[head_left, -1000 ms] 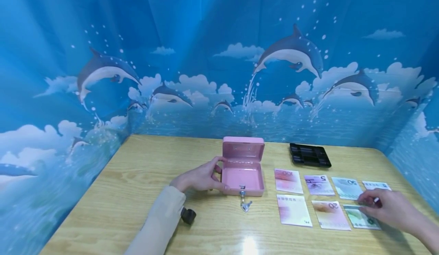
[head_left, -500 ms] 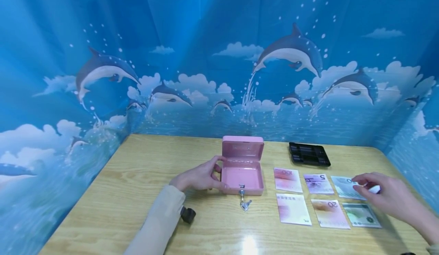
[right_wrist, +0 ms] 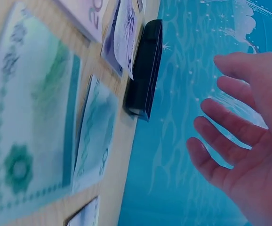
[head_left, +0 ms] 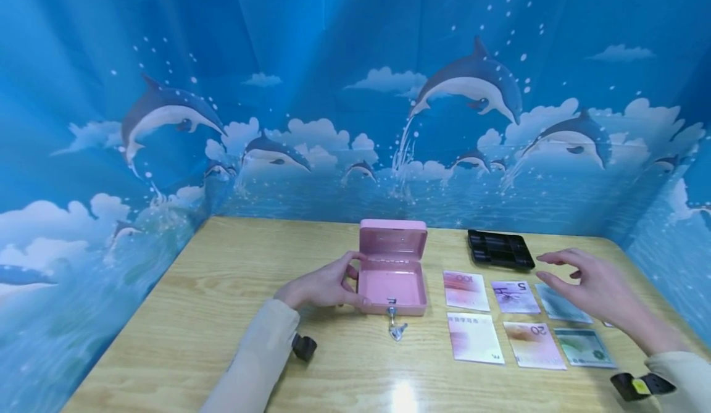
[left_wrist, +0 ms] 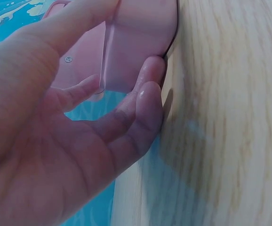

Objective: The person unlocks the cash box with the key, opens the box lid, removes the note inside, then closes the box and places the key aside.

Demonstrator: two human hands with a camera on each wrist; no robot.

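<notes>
A pink metal cash box (head_left: 392, 285) stands on the table with its lid raised, and its inside holds nothing. A lock with keys (head_left: 396, 329) hangs at its front. My left hand (head_left: 329, 284) grips the box's left side, thumb at the front corner and fingers toward the back; the left wrist view shows fingertips against the pink wall (left_wrist: 136, 42). Above the banknotes my right hand (head_left: 594, 283) hovers with nothing in it, fingers apart and pointing toward the black coin tray (head_left: 502, 250). In the right wrist view the hand (right_wrist: 244, 127) has its fingers spread loosely.
Banknotes lie in two rows right of the box, among them a 100 note (head_left: 466, 291), a 5 note (head_left: 515, 297), a 20 note (head_left: 534, 345) and a green note (head_left: 584, 347). A dolphin-print curtain (head_left: 311, 92) hangs behind the table.
My right hand has moved left and away from the far-right notes, across the 50 note, toward the black tray. My left hand and the cash box have stayed in place.
</notes>
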